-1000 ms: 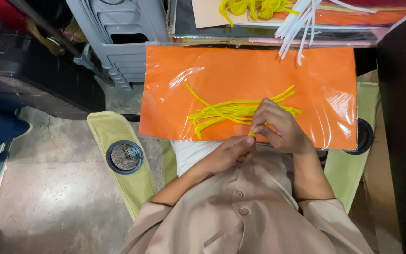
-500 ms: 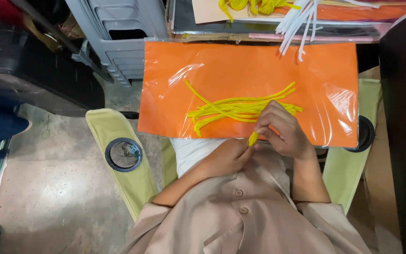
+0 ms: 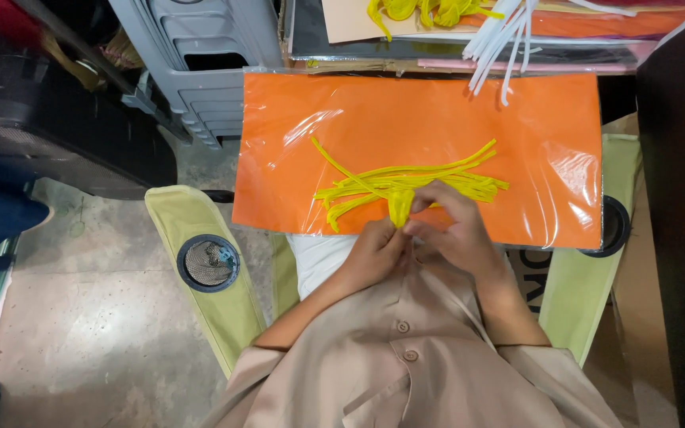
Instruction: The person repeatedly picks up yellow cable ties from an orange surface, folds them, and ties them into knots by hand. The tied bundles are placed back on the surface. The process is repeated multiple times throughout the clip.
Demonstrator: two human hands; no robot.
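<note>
An orange sheet in clear plastic wrap [image 3: 406, 119] lies across my lap. A loose bunch of yellow pipe cleaners [image 3: 430, 176] is spread over its middle. My left hand [image 3: 370, 252] and my right hand [image 3: 457, 234] meet at the sheet's near edge. Together they pinch a folded yellow pipe cleaner [image 3: 399, 206] that stands up between the fingertips. My beige shirt fills the bottom of the view.
I sit in a pale green folding chair with a mesh cup holder [image 3: 209, 264] in its left arm. White pipe cleaners [image 3: 501, 43] and more yellow ones [image 3: 418, 11] lie on a table beyond the sheet. A grey plastic crate [image 3: 204, 71] and a dark case [image 3: 49, 135] stand at left.
The pipe cleaner between my fingers has been bent into a taller fold, and both hands have shifted slightly up toward the yellow bunch.
</note>
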